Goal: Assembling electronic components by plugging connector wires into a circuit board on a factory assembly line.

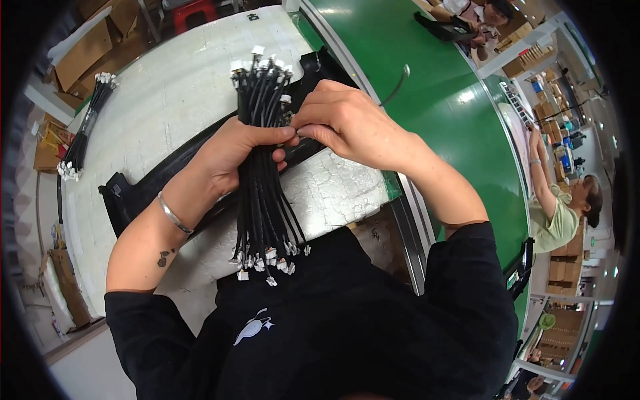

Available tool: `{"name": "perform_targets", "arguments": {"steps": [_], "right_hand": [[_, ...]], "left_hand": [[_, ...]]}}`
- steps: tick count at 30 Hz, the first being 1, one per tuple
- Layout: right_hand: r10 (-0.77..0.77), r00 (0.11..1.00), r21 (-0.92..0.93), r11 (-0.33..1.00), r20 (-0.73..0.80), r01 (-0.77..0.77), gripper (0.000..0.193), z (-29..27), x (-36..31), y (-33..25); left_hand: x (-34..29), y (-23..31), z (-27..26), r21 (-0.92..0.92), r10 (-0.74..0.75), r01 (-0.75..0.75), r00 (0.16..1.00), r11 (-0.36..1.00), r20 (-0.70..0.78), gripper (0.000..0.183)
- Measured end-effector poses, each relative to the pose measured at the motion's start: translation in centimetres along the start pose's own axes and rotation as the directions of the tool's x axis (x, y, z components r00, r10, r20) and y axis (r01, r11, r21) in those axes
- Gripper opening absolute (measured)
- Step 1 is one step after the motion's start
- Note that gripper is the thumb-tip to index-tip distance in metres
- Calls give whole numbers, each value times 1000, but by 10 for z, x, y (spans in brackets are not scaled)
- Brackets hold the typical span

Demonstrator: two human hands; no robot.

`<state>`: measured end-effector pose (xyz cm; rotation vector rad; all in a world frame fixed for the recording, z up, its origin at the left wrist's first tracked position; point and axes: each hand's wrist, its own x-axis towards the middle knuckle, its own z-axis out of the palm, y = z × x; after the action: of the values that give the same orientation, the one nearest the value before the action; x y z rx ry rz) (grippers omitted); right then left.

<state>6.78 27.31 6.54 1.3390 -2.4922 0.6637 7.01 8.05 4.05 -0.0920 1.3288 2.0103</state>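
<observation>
A thick bundle of black cables (263, 193) with white plug connectors at both ends is gripped in my left hand (227, 153), the fingers wrapped round its middle. My right hand (353, 123) is closed in a pinch beside the bundle, its thumb and forefinger meeting close to my left thumb tip. What lies between those fingertips is too small to make out. Beneath both hands a long black plastic part (153, 175) rests across a white padded work surface (180, 73). The bundle's lower connectors hang over the near edge of that surface, in front of my black shirt.
Another bundle of black cables (85, 130) lies at the left of the white surface. To the right runs a green conveyor belt (440, 127) with a metal rail, a thin cable (399, 87) lying on it. Co-workers sit along its far side. Cardboard boxes (83, 57) stand at the back left.
</observation>
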Motion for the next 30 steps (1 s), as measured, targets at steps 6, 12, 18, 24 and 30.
{"name": "perform_targets", "arguments": {"steps": [6,12,18,24,30], "right_hand": [[8,979,32,999,204,-15,10,7,6,14],[-7,976,-125,991,218,35,5,8,14,30],[46,917,-326,941,395,93,8,17,8,66],[2,911,-271,955,413,121,4,29,6,72],[13,912,-262,959,410,104,2,27,11,72]], "left_hand": [[13,-15,-10,-32,-41,41,999,999,-18,12],[10,-12,-18,-79,-44,41,998,996,-36,12],[-37,61,-43,30,53,-57,990,998,129,23],[-39,95,-28,990,479,28,873,139,-93,28],[13,55,-70,937,449,128,893,-326,34,19]]}}
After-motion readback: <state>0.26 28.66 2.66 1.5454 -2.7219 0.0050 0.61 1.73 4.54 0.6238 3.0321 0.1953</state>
